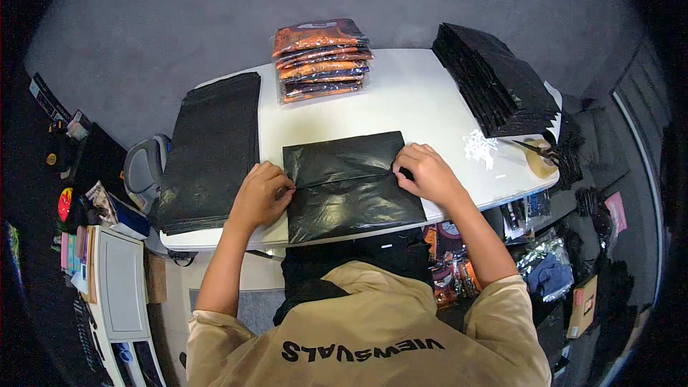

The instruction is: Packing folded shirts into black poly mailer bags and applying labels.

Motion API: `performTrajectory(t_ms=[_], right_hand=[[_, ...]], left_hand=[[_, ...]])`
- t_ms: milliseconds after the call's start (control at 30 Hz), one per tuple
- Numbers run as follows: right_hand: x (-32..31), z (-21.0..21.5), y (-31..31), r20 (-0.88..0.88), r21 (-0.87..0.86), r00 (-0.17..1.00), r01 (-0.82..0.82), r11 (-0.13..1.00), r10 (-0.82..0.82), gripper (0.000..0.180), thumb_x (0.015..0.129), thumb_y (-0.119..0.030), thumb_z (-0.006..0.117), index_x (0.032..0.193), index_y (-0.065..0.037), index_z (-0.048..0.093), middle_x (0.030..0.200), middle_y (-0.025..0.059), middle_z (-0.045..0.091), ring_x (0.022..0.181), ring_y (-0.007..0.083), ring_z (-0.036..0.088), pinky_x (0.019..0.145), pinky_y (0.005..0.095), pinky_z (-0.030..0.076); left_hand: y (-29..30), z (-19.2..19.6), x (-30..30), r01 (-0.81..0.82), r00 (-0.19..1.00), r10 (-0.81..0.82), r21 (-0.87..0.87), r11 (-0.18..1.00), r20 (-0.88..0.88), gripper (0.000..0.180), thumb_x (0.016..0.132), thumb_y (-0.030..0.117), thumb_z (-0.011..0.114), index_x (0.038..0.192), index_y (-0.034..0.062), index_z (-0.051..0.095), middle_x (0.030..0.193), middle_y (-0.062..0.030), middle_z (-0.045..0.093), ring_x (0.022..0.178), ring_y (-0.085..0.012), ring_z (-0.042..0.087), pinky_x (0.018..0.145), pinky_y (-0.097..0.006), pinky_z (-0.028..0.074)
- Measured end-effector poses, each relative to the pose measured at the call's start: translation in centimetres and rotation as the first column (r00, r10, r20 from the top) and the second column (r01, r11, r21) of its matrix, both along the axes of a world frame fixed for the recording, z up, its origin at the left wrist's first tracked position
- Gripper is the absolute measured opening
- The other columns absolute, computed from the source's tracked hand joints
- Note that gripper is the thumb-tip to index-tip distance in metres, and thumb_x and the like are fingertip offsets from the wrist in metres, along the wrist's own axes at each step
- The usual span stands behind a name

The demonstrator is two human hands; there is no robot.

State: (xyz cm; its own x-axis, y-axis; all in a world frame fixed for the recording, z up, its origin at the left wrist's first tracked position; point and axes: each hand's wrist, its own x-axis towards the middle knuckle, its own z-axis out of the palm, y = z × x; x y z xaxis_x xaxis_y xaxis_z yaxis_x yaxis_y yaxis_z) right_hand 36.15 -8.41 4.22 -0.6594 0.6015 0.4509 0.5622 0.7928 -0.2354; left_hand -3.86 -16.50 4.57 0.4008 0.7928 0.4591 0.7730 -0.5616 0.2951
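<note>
A shiny black plastic mailing bag [355, 208] lies flat at the table's near edge, in front of my body. Its upper part forms a flap, with a crease running across the width. My left hand [264, 195] pinches the bag's left side at the end of that crease. On the opposite side my right hand [427, 174] grips the right edge at about the same height, fingers curled. Close by my left hand is a stack of flat black bags [211, 147]. Beyond the bag stands a pile of orange and dark garments in clear plastic [322, 61].
The white table [408, 93] also carries a tall stack of folded black packages [498, 79] at the far right. Scissors [534, 147] and a tape roll [541, 161] lie near white scraps [480, 147]. A chair [145, 168] and a white cabinet [122, 283] stand left.
</note>
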Motion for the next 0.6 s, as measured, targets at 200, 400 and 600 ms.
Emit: performTrajectory(t_ms=[200, 400, 600], right_hand=[[0.0, -0.4, 0.3, -0.007, -0.022, 1.0, -0.03, 0.999, 0.03, 0.014, 0.082, -0.007, 0.079, 0.093, -0.005, 0.07, 0.1, 0.0091, 0.068, 0.103, 0.0314, 0.066, 0.095, 0.0428, 0.052], [0.3, -0.1, 0.5, 0.011, -0.022, 1.0, -0.019, 1.0, 0.019, 0.016, 0.079, -0.007, 0.08, 0.092, -0.005, 0.071, 0.098, 0.0092, 0.066, 0.101, 0.0318, 0.066, 0.094, 0.0437, 0.053], [-0.1, -0.4, 0.8, -0.013, -0.093, 0.998, -0.06, 0.994, 0.059, 0.013, 0.077, -0.009, 0.081, 0.086, -0.008, 0.072, 0.094, 0.0089, 0.065, 0.098, 0.0322, 0.066, 0.093, 0.0442, 0.053]], left_hand=[[1.4, 1.8, 0.2, 0.041, 0.999, -0.04, -0.079, 0.996, 0.018, 0.014, 0.083, 0.01, 0.083, 0.092, 0.0042, 0.075, 0.098, -0.0113, 0.067, 0.102, -0.0323, 0.065, 0.096, -0.044, 0.053], [10.4, 2.9, 4.2, -0.071, 0.994, 0.089, -0.23, 0.97, 0.067, 0.029, 0.103, 0.026, 0.068, 0.103, -0.0015, 0.077, 0.105, -0.0212, 0.072, 0.105, -0.0416, 0.068, 0.098, -0.048, 0.054], [16.7, -0.5, 6.2, -0.09, 0.982, 0.011, -0.422, 0.902, -0.186, 0.052, 0.112, 0.04, 0.052, 0.1, -0.0043, 0.077, 0.107, -0.0292, 0.077, 0.102, -0.0504, 0.072, 0.095, -0.056, 0.055]])
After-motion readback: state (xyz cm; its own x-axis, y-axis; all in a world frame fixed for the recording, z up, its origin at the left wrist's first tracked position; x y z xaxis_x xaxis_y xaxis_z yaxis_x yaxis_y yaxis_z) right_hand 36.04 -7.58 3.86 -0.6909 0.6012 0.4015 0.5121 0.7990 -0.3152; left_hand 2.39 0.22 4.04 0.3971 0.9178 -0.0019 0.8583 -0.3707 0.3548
